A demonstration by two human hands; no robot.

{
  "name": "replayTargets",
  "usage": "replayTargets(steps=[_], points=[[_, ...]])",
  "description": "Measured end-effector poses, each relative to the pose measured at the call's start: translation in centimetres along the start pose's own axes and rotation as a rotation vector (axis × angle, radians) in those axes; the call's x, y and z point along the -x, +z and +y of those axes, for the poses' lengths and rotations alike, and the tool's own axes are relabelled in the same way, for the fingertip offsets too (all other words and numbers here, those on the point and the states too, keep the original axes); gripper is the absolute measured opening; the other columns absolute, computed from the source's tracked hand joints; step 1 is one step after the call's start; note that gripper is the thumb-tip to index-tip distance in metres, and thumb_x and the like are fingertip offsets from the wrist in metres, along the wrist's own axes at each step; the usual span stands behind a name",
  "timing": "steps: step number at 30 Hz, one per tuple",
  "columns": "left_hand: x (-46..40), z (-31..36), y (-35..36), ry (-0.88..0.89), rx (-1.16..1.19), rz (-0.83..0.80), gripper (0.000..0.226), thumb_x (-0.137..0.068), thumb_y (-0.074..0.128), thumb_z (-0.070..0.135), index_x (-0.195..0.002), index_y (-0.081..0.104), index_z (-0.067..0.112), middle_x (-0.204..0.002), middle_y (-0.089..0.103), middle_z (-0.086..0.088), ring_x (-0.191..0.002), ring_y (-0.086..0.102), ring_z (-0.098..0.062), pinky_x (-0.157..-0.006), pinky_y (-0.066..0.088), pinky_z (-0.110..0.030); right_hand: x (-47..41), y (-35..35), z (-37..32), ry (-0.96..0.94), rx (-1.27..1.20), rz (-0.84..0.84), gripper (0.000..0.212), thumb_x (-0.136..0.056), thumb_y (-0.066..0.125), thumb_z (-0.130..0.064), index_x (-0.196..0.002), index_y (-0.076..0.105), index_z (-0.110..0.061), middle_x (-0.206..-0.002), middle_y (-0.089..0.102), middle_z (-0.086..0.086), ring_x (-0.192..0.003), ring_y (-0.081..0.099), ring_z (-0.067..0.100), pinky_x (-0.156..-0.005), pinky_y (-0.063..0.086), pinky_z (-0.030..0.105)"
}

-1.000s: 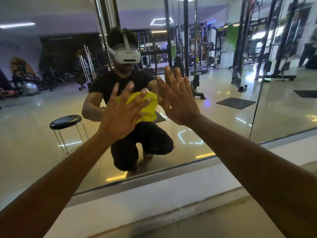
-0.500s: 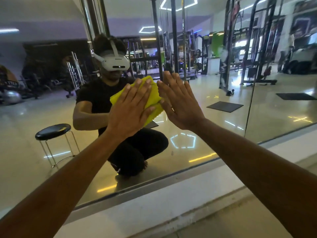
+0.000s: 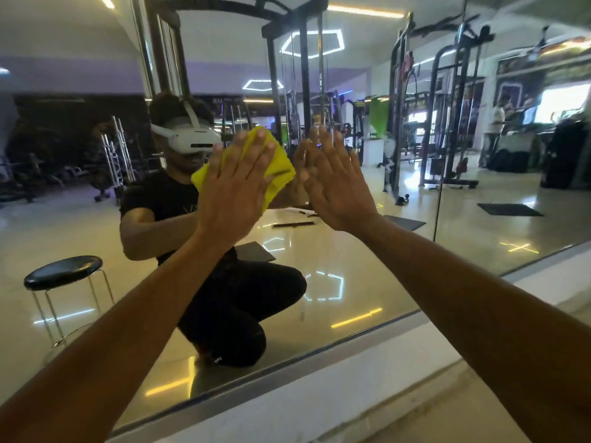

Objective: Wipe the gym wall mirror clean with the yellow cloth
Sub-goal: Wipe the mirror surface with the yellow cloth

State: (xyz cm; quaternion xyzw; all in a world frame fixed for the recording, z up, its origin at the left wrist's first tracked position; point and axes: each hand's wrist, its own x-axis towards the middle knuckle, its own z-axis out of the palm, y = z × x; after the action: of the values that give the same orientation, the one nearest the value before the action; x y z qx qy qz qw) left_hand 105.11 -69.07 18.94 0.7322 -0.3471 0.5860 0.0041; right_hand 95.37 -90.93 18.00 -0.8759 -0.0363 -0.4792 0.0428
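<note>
Gym machines and a black stool [image 3: 63, 272] show reflected in the wall mirror [image 3: 367, 266]. Left hand [image 3: 238, 190], fingers straight and together, presses the yellow cloth [image 3: 277, 169] flat against the glass. Right hand [image 3: 339, 187] lies spread on the mirror just beside it.

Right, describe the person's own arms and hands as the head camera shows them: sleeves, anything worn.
Both forearms are bare as far as the frame shows, with no sleeve edge in view. The left hand and right hand wear no gloves. No rings, watch or wristband are visible on the backs or wrists that show.
</note>
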Motion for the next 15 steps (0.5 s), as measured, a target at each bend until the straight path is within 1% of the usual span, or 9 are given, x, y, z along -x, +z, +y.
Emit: replayTargets(steps=[2,3,4,6,7,8,10,13,15], points=[[-2.6,0.4,-0.3,-0.111,0.038,0.017,0.064,-0.120,0.020,0.048,-0.175,0.006,0.019,-0.183,0.000,-0.007,-0.169,0.002,-0.034,-0.135,0.010,-0.060,-1.9,-0.3,0.9,0.036,0.014,0.018,0.073,-0.115,0.018,-0.058,-0.179,0.005,-0.022,-0.187,-0.008,0.004,-0.172,-0.011,0.031,-0.138,0.003,0.062],[-2.8,1.3,0.1,-0.094,0.029,0.008,0.065,-0.120,0.022,0.047,-0.175,0.004,0.017,-0.183,-0.002,-0.008,-0.169,0.000,-0.036,-0.134,0.011,-0.060,-2.4,-0.2,1.3,0.046,0.017,0.022,0.074,-0.115,0.018,-0.058,-0.179,0.003,-0.023,-0.186,-0.009,0.004,-0.172,-0.012,0.031,-0.138,0.001,0.062],[-2.1,2.4,0.7,-0.021,0.008,-0.028,0.067,-0.120,0.027,0.044,-0.175,0.003,0.016,-0.183,-0.002,-0.010,-0.169,0.000,-0.037,-0.134,0.012,-0.060,-2.7,-0.1,1.5,0.040,0.016,0.026,0.074,-0.115,0.019,-0.056,-0.178,0.003,-0.022,-0.186,-0.010,0.004,-0.172,-0.012,0.031,-0.138,-0.001,0.061],[0.5,3.6,1.8,0.187,-0.035,-0.093,0.070,-0.118,0.037,0.041,-0.175,0.006,0.013,-0.183,0.002,-0.012,-0.169,0.005,-0.037,-0.134,0.014,-0.058,-2.4,0.3,1.9,0.011,0.029,0.047,0.070,-0.118,0.024,-0.049,-0.178,0.002,-0.020,-0.186,-0.010,0.006,-0.172,-0.011,0.032,-0.138,-0.002,0.061],[1.3,3.4,2.0,0.238,-0.039,-0.100,0.069,-0.118,0.037,0.042,-0.175,0.010,0.013,-0.183,0.006,-0.010,-0.168,0.009,-0.036,-0.134,0.016,-0.058,-2.1,0.5,2.2,-0.009,0.046,0.060,0.070,-0.118,0.028,-0.045,-0.178,0.002,-0.020,-0.186,-0.009,0.008,-0.172,-0.010,0.034,-0.137,0.001,0.064],[1.0,2.8,1.9,0.247,-0.041,-0.085,0.067,-0.118,0.036,0.043,-0.175,0.013,0.014,-0.183,0.010,-0.009,-0.168,0.012,-0.035,-0.133,0.018,-0.059,-1.8,0.6,2.7,-0.025,0.062,0.071,0.070,-0.118,0.030,-0.043,-0.178,0.003,-0.019,-0.186,-0.008,0.010,-0.172,-0.009,0.035,-0.136,0.006,0.067],[-1.9,1.6,1.1,0.149,-0.015,-0.039,0.066,-0.119,0.028,0.046,-0.175,0.011,0.015,-0.183,0.009,-0.008,-0.168,0.011,-0.034,-0.133,0.017,-0.062,-1.4,0.4,3.4,0.007,0.068,0.066,0.072,-0.117,0.029,-0.047,-0.178,0.005,-0.018,-0.185,-0.011,0.012,-0.172,-0.009,0.036,-0.135,0.008,0.069],[-8.3,0.8,-0.5,-0.091,0.046,0.025,0.067,-0.119,0.014,0.050,-0.175,0.003,0.014,-0.183,0.001,-0.010,-0.169,0.003,-0.034,-0.134,0.012,-0.061,-1.7,-0.8,4.5,0.116,0.047,0.020,0.075,-0.114,0.024,-0.053,-0.178,0.001,-0.021,-0.185,-0.017,0.007,-0.171,-0.017,0.032,-0.136,0.000,0.067],[-10.7,1.6,-0.6,-0.161,0.052,0.061,0.068,-0.119,0.012,0.049,-0.174,0.002,0.011,-0.182,-0.001,-0.013,-0.169,0.001,-0.035,-0.135,0.012,-0.058,-2.2,-1.5,5.9,0.098,0.085,-0.014,0.078,-0.111,0.017,-0.060,-0.178,0.001,-0.025,-0.185,-0.019,0.004,-0.170,-0.019,0.030,-0.136,0.001,0.068]])
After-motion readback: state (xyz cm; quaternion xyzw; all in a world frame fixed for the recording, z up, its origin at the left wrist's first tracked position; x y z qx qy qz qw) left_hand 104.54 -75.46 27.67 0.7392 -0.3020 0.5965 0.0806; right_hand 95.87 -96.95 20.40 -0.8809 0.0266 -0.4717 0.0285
